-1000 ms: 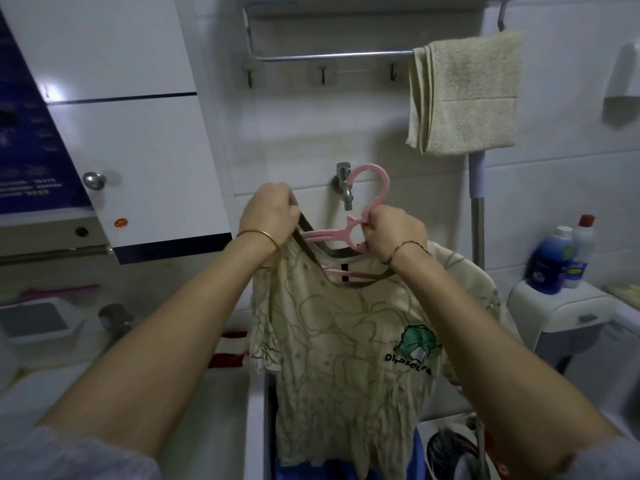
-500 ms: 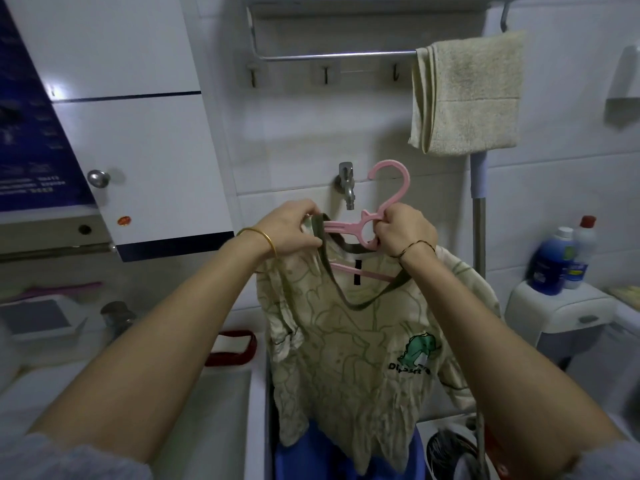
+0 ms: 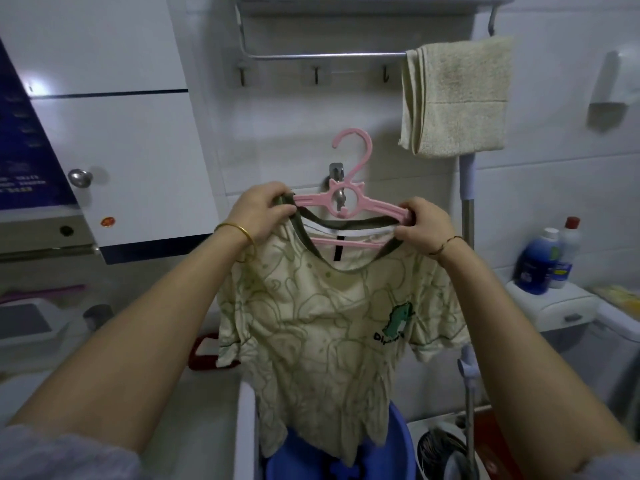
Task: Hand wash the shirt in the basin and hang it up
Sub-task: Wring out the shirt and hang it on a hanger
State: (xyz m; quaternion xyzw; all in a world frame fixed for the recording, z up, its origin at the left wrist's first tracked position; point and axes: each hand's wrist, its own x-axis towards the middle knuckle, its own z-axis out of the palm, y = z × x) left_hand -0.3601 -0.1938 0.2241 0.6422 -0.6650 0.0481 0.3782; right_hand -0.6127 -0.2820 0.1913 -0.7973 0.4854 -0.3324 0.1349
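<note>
White tiled wall [image 3: 277, 133] rises beyond the right hand [image 3: 424, 226], with a beige towel [image 3: 457, 98] on a metal rail [image 3: 325, 57] above it. A white cabinet [image 3: 121, 150] stands left of the left hand [image 3: 261, 211].

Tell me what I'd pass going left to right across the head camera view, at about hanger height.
From the left: cabinet knob → left hand → pink hanger → right hand → blue bottle → red-capped bottle.

Home bathroom doubling as laundry corner. White wall tiles [image 3: 294, 133] all round, towel [image 3: 457, 98] over a chrome rail [image 3: 325, 57] w/ hooks [image 3: 316, 76] under it, tap [image 3: 336, 171] on the wall. At right, toilet cistern [image 3: 550, 306] w/ 2 detergent bottles [image 3: 538, 261] on top. Blue basin [image 3: 401, 441] low down, white cabinet [image 3: 121, 161] w/ knob at left.
</note>
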